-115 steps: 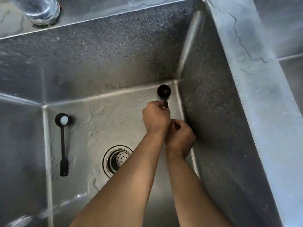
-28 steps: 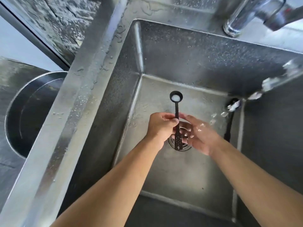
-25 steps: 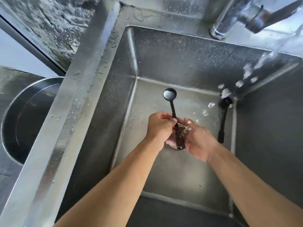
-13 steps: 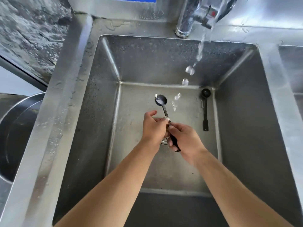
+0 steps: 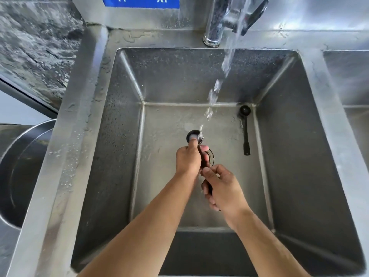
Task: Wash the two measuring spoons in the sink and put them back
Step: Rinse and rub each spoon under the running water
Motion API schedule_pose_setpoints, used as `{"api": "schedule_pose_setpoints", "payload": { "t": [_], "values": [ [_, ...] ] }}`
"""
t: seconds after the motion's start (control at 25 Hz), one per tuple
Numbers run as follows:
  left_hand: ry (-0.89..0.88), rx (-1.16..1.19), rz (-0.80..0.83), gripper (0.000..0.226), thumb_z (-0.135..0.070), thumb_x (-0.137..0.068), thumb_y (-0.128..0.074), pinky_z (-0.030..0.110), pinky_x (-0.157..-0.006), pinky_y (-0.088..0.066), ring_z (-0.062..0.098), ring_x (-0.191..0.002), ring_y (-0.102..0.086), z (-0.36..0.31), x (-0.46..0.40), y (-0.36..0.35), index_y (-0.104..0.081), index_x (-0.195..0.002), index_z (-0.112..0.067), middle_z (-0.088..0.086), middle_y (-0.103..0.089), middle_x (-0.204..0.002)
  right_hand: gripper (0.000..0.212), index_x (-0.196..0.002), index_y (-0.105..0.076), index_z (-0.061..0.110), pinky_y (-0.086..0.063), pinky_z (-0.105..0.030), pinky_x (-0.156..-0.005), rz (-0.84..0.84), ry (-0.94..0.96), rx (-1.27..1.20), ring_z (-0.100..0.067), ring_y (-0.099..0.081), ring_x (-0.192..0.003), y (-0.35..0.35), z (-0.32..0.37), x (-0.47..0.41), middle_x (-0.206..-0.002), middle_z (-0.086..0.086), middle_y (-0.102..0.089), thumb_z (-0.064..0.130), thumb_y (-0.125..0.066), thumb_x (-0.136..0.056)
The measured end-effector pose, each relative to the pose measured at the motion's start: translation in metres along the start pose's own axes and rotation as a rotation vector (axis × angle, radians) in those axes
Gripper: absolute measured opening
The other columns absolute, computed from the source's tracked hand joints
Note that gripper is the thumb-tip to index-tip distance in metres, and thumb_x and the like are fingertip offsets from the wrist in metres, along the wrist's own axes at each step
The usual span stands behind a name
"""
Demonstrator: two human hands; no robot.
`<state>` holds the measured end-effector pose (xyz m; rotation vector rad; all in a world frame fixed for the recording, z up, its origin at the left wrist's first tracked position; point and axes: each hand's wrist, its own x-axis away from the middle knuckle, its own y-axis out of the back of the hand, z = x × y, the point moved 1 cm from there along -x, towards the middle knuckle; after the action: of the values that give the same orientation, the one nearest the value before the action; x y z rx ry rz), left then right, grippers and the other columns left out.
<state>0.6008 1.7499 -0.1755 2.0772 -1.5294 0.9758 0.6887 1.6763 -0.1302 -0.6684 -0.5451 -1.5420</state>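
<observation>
Measuring spoons, both black, were inside the steel sink. One spoon was held above the basin floor over the drain, with its bowl pointing toward the back wall and positioned at the lower end of the water stream. The second spoon lay flat on the basin floor in the far right corner, bowl toward the back wall, handle running toward the near side, just beside the right wall and well apart from both hands.

The left hand was closed around the upper part of the held spoon's handle. Its thumb was extended forward and pressed into the bowl, where water was pooling. The right hand was closed around the lower end of the same handle, fingers curled under and thumb resting on top. The two hands were nearly touching along the handle.

Water fell from the faucet, mounted on the back ledge right of centre, and broke into droplets before reaching the spoon bowl. The basin walls and left rim carried droplets. A round metal bowl sat left of the sink, partly out of view. A blue label was fixed to the backsplash.
</observation>
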Motion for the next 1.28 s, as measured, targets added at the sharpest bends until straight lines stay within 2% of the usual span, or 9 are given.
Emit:
{"api": "schedule_pose_setpoints", "payload": {
  "t": [0.2, 0.4, 0.56, 0.76, 0.88, 0.96, 1.08, 1.2, 1.28],
  "values": [
    [-0.029, -0.111, -0.080, 0.046, -0.032, -0.099, -0.048, 0.016, -0.033, -0.036, 0.015, -0.032, -0.051, -0.006, 0.000, -0.002, -0.070, -0.069, -0.006, 0.004, -0.064, -0.050, 0.019, -0.089, -0.058, 0.010, -0.019, -0.019, -0.037, -0.006, -0.005, 0.101, -0.015, -0.030, -0.036, 0.013, 0.008, 0.005, -0.053, -0.007, -0.053, 0.022, -0.053, -0.103],
    [0.097, 0.055, 0.198, 0.029, -0.014, -0.102, -0.040, 0.023, -0.049, -0.047, 0.016, -0.050, -0.060, -0.016, 0.007, 0.004, -0.065, -0.089, -0.008, 0.004, -0.066, -0.061, 0.021, -0.097, -0.060, 0.005, -0.023, -0.021, -0.036, 0.058, -0.035, 0.181, -0.016, -0.032, -0.037, 0.031, 0.015, 0.012, -0.053, -0.006, -0.053, 0.022, -0.050, -0.105],
    [0.081, 0.125, 0.224, 0.029, 0.007, -0.094, -0.038, 0.031, -0.059, -0.048, 0.022, -0.064, -0.056, -0.014, 0.004, 0.016, -0.062, -0.094, -0.008, 0.009, -0.061, -0.068, 0.022, -0.104, -0.066, 0.008, -0.028, -0.023, -0.036, 0.153, -0.076, 0.269, -0.015, -0.038, -0.039, 0.040, 0.021, 0.013, -0.056, -0.007, -0.055, 0.018, -0.045, -0.106],
    [-0.490, -0.765, 0.126, 0.024, -0.025, -0.105, -0.045, 0.018, -0.048, -0.040, 0.009, -0.052, -0.058, -0.010, -0.004, 0.036, -0.065, -0.093, -0.021, -0.006, -0.063, -0.063, 0.026, -0.103, -0.074, 0.024, -0.018, -0.026, -0.041, 0.105, -0.069, 0.320, -0.011, -0.025, -0.043, 0.050, 0.021, 0.008, -0.058, -0.003, -0.038, 0.027, -0.049, -0.105],
    [-0.442, -0.954, 0.189, 0.025, -0.028, -0.102, -0.044, 0.028, -0.055, -0.043, 0.018, -0.062, -0.060, -0.008, -0.012, 0.038, -0.060, -0.086, -0.016, -0.001, -0.063, -0.068, 0.031, -0.093, -0.078, 0.031, -0.021, -0.026, -0.042, 0.052, -0.041, 0.387, -0.011, -0.026, -0.043, 0.059, 0.017, 0.009, -0.058, -0.001, -0.037, 0.037, -0.049, -0.103],
    [-0.202, -0.571, 0.270, 0.019, -0.010, -0.096, -0.044, 0.029, -0.053, -0.044, 0.018, -0.055, -0.054, -0.004, -0.008, 0.027, -0.062, -0.089, -0.013, 0.007, -0.062, -0.068, 0.032, -0.085, -0.078, 0.036, -0.025, -0.023, -0.042, 0.002, 0.002, 0.487, -0.010, -0.028, -0.042, 0.061, 0.012, 0.010, -0.051, 0.006, -0.038, 0.041, -0.051, -0.102],
    [0.085, 0.048, 0.145, 0.025, 0.001, -0.097, -0.044, 0.029, -0.049, -0.052, 0.020, -0.056, -0.059, -0.001, -0.003, 0.009, -0.067, -0.094, -0.008, 0.013, -0.070, -0.072, 0.026, -0.078, -0.077, 0.038, -0.029, -0.021, -0.039, -0.103, 0.034, 0.506, -0.007, -0.033, -0.037, 0.053, 0.008, 0.005, -0.042, 0.012, -0.047, 0.046, -0.059, -0.095],
    [0.294, 0.550, 0.075, 0.030, -0.025, -0.104, -0.046, 0.039, -0.057, -0.060, 0.029, -0.065, -0.066, 0.004, 0.000, 0.001, -0.063, -0.098, -0.001, 0.020, -0.074, -0.076, 0.028, -0.071, -0.073, 0.023, -0.046, -0.025, -0.042, -0.177, 0.080, 0.520, -0.006, -0.054, -0.039, 0.041, 0.012, -0.004, -0.052, 0.008, -0.066, 0.042, -0.067, -0.091],
    [0.311, 0.663, 0.102, 0.046, -0.044, -0.103, -0.045, 0.043, -0.060, -0.059, 0.032, -0.068, -0.065, 0.005, -0.005, 0.001, -0.061, -0.105, -0.002, 0.020, -0.074, -0.076, 0.030, -0.070, -0.071, 0.017, -0.053, -0.030, -0.044, -0.158, 0.086, 0.451, -0.012, -0.060, -0.041, 0.033, 0.017, -0.007, -0.056, -0.001, -0.070, 0.036, -0.068, -0.092]
  ]
}}
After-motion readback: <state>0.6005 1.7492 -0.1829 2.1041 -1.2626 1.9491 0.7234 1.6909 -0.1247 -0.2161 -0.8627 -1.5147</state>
